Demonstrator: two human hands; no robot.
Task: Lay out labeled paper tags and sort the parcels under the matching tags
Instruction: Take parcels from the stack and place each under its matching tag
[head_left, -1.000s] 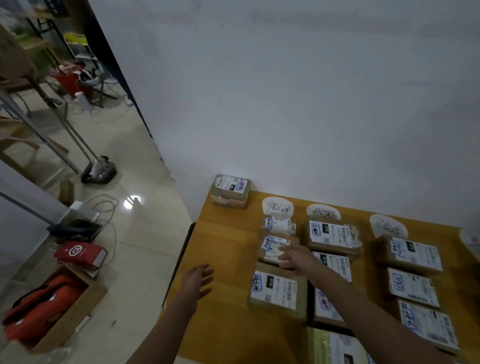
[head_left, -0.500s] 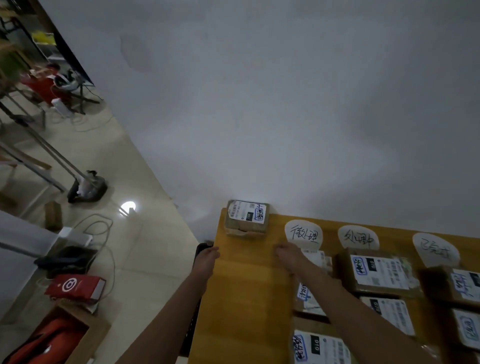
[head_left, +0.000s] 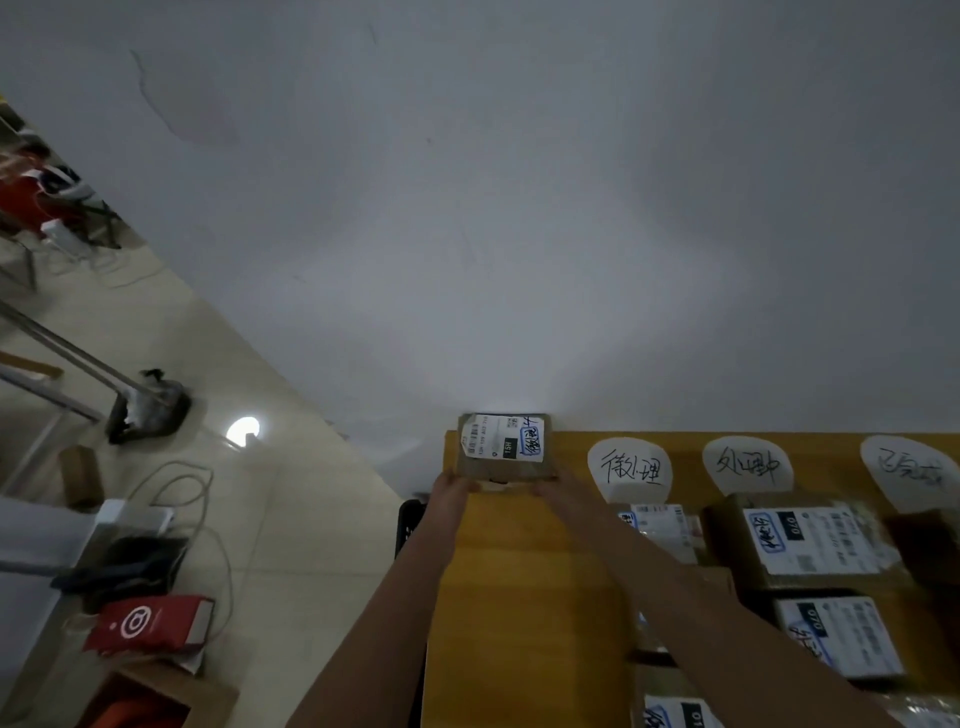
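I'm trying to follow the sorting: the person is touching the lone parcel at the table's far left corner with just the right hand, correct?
Not quite: both hands touch it. The head view shows the left hand at the parcel's near left corner, the right hand at its near right corner. The rest holds.

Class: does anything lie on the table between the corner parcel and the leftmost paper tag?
Nothing visible does. The left hand and right hand touch the near edge of the corner parcel, and only bare table lies between it and the leftmost tag.
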